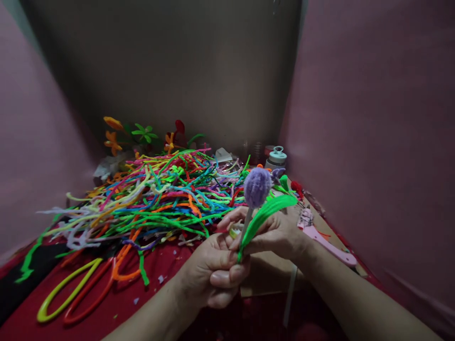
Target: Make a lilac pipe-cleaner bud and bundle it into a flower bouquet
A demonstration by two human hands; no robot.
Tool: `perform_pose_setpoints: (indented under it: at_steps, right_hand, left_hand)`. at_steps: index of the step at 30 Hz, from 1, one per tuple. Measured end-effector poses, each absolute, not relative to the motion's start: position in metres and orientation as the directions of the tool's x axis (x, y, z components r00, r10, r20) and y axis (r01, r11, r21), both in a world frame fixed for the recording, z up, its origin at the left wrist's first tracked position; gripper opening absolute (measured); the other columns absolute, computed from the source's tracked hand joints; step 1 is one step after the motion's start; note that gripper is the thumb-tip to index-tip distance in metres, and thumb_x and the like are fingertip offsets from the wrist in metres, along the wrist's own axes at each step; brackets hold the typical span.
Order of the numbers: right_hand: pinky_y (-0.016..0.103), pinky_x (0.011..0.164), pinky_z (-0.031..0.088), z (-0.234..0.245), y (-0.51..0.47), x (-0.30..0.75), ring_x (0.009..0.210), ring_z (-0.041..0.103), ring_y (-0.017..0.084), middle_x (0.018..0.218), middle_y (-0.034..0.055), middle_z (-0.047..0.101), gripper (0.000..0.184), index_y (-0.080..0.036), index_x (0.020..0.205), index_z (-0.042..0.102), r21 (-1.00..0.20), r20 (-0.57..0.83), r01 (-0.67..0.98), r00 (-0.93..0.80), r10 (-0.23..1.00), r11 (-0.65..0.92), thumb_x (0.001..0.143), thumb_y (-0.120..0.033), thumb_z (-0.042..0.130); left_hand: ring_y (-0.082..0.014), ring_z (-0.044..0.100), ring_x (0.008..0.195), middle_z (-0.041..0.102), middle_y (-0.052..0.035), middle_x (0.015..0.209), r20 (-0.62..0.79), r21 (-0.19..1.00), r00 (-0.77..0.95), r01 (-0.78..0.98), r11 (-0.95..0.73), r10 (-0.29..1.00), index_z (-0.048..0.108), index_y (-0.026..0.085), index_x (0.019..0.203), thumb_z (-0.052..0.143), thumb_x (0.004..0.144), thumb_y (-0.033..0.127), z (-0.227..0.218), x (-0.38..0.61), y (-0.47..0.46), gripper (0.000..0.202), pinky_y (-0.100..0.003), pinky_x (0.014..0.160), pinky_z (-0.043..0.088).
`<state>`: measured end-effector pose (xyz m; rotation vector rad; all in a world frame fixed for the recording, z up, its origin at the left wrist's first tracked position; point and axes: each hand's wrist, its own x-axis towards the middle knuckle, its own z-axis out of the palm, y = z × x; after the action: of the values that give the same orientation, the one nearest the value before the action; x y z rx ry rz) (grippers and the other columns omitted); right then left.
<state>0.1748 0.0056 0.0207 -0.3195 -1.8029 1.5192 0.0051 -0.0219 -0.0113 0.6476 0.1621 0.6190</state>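
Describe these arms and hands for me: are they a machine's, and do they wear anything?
They are a person's, with no cables or metal parts. The left hand and right hand are ungloved. Both forearms are bare, with no sleeve, watch or bracelet showing. The nails are too dim to judge.

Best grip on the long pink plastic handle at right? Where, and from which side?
Likely mid-length on the long pink plastic handle, from above and slightly right: it is slim and lies diagonally. The bare right forearm crowds its left side, and its far end meets a dark-flecked pink tangle.
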Motion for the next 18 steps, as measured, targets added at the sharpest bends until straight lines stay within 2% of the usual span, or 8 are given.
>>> perform_pose_setpoints:
  at_steps: [3, 5, 9, 13, 15, 18]
  right_hand:
    - [0.034, 0.089, 0.043, 0.016, 0.004, 0.171, 0.103, 0.052, 0.019, 0.102, 0.0039, 0.063, 0.016, -0.027, 0.091, 0.072, -0.916, 0.401, -0.285, -0.598, 0.694, 0.283, 0.077, -0.023, 0.065]
    - [0.034, 0.09, 0.041, 0.01, 0.004, 0.167, 0.1, 0.053, 0.019, 0.098, 0.0034, 0.063, 0.015, -0.027, 0.089, 0.073, -0.913, 0.402, -0.293, -0.527, 0.749, 0.283, 0.076, -0.023, 0.066]
    - [0.036, 0.089, 0.04, 0.001, 0.002, 0.159, 0.096, 0.052, 0.019, 0.094, 0.0027, 0.061, 0.014, -0.028, 0.088, 0.073, -0.915, 0.374, -0.307, -0.41, 0.832, 0.26, 0.077, -0.026, 0.065]
    - [0.035, 0.088, 0.039, -0.004, -0.001, 0.153, 0.092, 0.05, 0.018, 0.089, 0.002, 0.058, 0.015, -0.029, 0.088, 0.072, -0.931, 0.329, -0.264, -0.306, 0.893, 0.252, 0.08, -0.025, 0.06]
    - [0.034, 0.083, 0.041, -0.006, -0.004, 0.149, 0.089, 0.05, 0.017, 0.088, 0.0016, 0.057, 0.014, -0.03, 0.086, 0.072, -0.933, 0.301, -0.279, -0.262, 0.917, 0.227, 0.08, -0.025, 0.06]
    - [0.032, 0.082, 0.041, -0.007, -0.007, 0.143, 0.086, 0.051, 0.016, 0.087, -0.0003, 0.057, 0.011, -0.03, 0.079, 0.072, -0.92, 0.317, -0.295, -0.177, 0.932, 0.257, 0.076, -0.024, 0.064]
  left_hand:
    - [0.0032, 0.017, 0.029, 0.05, 0.0037, 0.055, -0.016, 0.63, 0.766, -0.491, 0.602, 0.642, 0.057, 0.013, 0.073, 0.063, 0.073, 0.018, -0.008, 0.003, -0.021, 0.008, -0.012, 0.024, 0.035]
    - [0.003, 0.017, 0.029, 0.048, 0.0044, 0.053, -0.074, 0.691, 0.704, -0.474, 0.546, 0.706, 0.057, 0.011, 0.072, 0.063, 0.074, 0.019, -0.002, 0.002, -0.019, 0.01, -0.012, 0.024, 0.036]
    - [-0.0024, 0.032, 0.026, 0.047, 0.0047, 0.043, -0.117, 0.851, 0.54, -0.377, 0.364, 0.834, 0.058, 0.011, 0.068, 0.06, 0.076, 0.022, 0.01, 0.002, -0.017, 0.014, -0.016, 0.026, 0.037]
    - [-0.0114, 0.055, 0.044, 0.061, -0.0004, 0.053, 0.023, 0.981, 0.243, -0.192, 0.025, 0.97, 0.063, 0.014, 0.078, 0.059, 0.077, 0.021, 0.015, 0.006, -0.023, 0.008, -0.023, 0.047, 0.048]
    - [-0.0132, 0.058, 0.052, 0.063, -0.0005, 0.055, 0.166, 0.986, 0.092, -0.02, -0.165, 0.982, 0.067, 0.016, 0.083, 0.059, 0.076, 0.019, 0.015, 0.008, -0.028, 0.01, -0.024, 0.056, 0.048]
    - [-0.013, 0.056, 0.053, 0.063, 0.0001, 0.056, 0.344, 0.928, -0.011, 0.156, -0.338, 0.939, 0.071, 0.019, 0.087, 0.062, 0.074, 0.017, 0.014, 0.01, -0.034, 0.016, -0.021, 0.056, 0.045]
